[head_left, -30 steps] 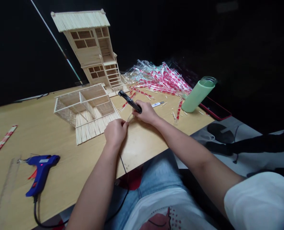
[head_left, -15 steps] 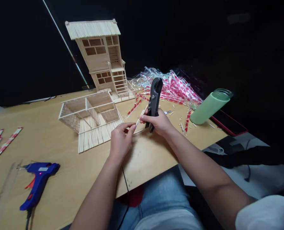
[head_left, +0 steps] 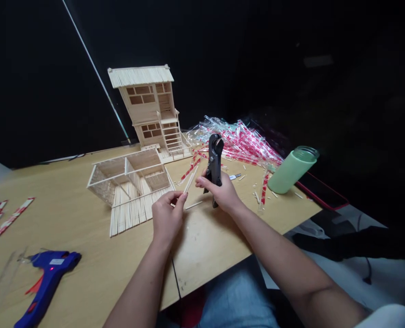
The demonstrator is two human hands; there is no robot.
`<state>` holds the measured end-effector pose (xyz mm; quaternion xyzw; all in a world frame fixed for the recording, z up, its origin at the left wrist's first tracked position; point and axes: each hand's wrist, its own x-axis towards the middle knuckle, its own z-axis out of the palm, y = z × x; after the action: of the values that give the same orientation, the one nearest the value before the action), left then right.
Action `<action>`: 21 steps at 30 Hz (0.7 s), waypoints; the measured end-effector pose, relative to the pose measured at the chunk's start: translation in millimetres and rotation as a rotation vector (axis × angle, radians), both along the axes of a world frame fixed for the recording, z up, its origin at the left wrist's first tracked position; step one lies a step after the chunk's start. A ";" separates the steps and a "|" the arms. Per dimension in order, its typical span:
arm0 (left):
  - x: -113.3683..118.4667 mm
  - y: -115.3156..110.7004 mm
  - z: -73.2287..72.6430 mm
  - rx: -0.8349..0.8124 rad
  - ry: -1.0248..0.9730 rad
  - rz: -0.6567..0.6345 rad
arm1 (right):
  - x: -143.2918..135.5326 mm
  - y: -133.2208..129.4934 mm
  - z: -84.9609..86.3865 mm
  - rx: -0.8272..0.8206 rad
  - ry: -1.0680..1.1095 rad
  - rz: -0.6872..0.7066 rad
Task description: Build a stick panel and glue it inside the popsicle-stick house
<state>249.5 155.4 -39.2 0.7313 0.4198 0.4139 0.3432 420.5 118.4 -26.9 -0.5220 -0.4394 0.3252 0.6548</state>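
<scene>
Between the thumb and fingers of my left hand (head_left: pixel 168 212) are thin wooden sticks (head_left: pixel 190 179), pointing up and away; I cannot tell exactly how many. My right hand (head_left: pixel 223 191) is wrapped round a dark pair of cutters (head_left: pixel 215 159), held upright with its head at the top. The cutters stand a little to the right of the sticks, apart from them. A loose stick (head_left: pixel 194 205) lies on the table below both hands. Left of my hands is an open-topped, roofless stick model (head_left: pixel 134 182) with a slatted floor.
A two-storey stick house (head_left: pixel 148 105) stands behind. Red-and-clear wrappers (head_left: pixel 243 141) are heaped at the back. To the right are a tilted green bottle (head_left: pixel 293 171) and a phone (head_left: pixel 325 191). A blue glue gun (head_left: pixel 48 278) lies front left, near wrapped sticks (head_left: pixel 9 221).
My right hand and the cutters have come away from the sticks, which my left hand keeps hold of. The camera view has tilted up, so the background sits lower.
</scene>
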 end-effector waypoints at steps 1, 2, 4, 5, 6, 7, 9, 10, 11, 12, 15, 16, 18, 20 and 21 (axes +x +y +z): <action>-1.8 1.4 0.8 0.033 0.012 0.026 | 2.5 -0.9 0.2 -0.026 -0.008 -0.019; -3.6 2.6 1.7 0.075 0.031 0.051 | 4.8 -2.8 0.7 -0.060 -0.016 -0.024; -6.7 4.4 3.5 0.171 0.080 0.083 | 7.7 -10.6 2.8 -0.136 -0.073 0.005; -7.8 4.7 4.3 0.214 0.099 0.089 | 8.1 -16.2 4.5 -0.169 -0.131 0.032; -8.5 4.6 4.9 0.251 0.111 0.087 | 8.0 -22.6 6.7 -0.198 -0.208 0.057; -8.7 4.0 5.4 0.280 0.116 0.080 | 7.2 -29.3 9.2 -0.223 -0.293 0.072; -8.4 2.1 5.9 0.326 0.112 0.056 | 4.7 -41.9 14.8 -0.271 -0.444 0.070; -8.1 1.0 6.0 0.341 0.109 0.047 | 3.1 -47.1 17.5 -0.298 -0.500 0.059; -7.7 -0.1 5.9 0.354 0.109 0.042 | 1.4 -51.3 20.1 -0.323 -0.546 0.046; -7.4 -1.1 5.8 0.365 0.114 0.042 | -0.4 -54.5 22.4 -0.348 -0.587 0.034; -7.7 -2.8 5.7 0.416 0.159 0.053 | -5.1 -59.4 27.0 -0.419 -0.677 0.033; -8.2 -3.0 5.8 0.444 0.187 0.056 | -6.3 -60.1 28.0 -0.439 -0.698 0.043; -9.8 -2.9 6.5 0.502 0.254 0.067 | -7.9 -61.3 29.8 -0.468 -0.722 0.068; -11.6 -2.6 7.4 0.551 0.322 0.091 | -7.8 -62.5 32.0 -0.479 -0.735 0.092; -12.5 -2.5 7.9 0.570 0.348 0.105 | -7.2 -63.1 33.3 -0.482 -0.737 0.105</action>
<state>237.0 152.9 -31.3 0.8348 0.3767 0.4006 0.0264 413.3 55.2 6.4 -0.7179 -0.5808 0.2434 0.2967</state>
